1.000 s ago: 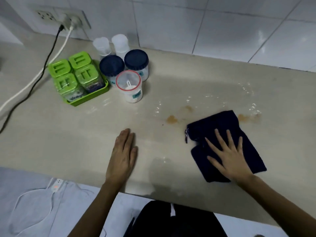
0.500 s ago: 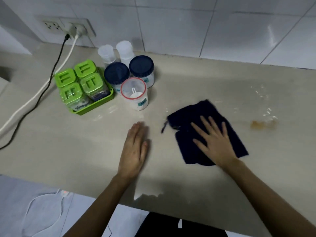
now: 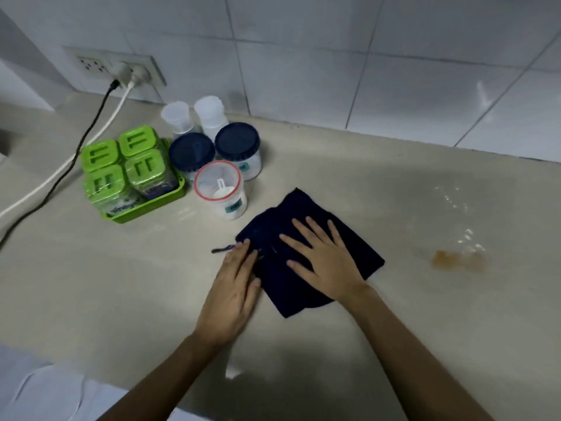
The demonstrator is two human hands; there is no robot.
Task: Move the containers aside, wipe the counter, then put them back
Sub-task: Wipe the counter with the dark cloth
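**Containers parked left while the cloth sweeps toward them**

Containers sit grouped at the left rear of the tabletop (image 3: 394,183), near the tiled wall: a green tray (image 3: 170,199) of four green-lidded jars, two blue-lidded jars (image 3: 237,142), two small translucent cups (image 3: 177,115) behind, and a red-rimmed tub (image 3: 219,181) in front. All stand upright, lids up, and the cluster's long axis runs from the tray rightward to the blue lids.

In the last second the dark blue cloth (image 3: 358,250) has travelled left across the tabletop, over where two brown marks lay, and now lies just beside the red-rimmed tub. Only the brown stain (image 3: 446,259) at the right remains, with water droplets above it, so the wiping looks partly done and a pass rightward seems due.

The right hand (image 3: 326,258) lies flat on the cloth, fingers spread, pressing rather than gripping. The left hand (image 3: 235,284) is flat too, fingers together, its tips touching the cloth's left edge.
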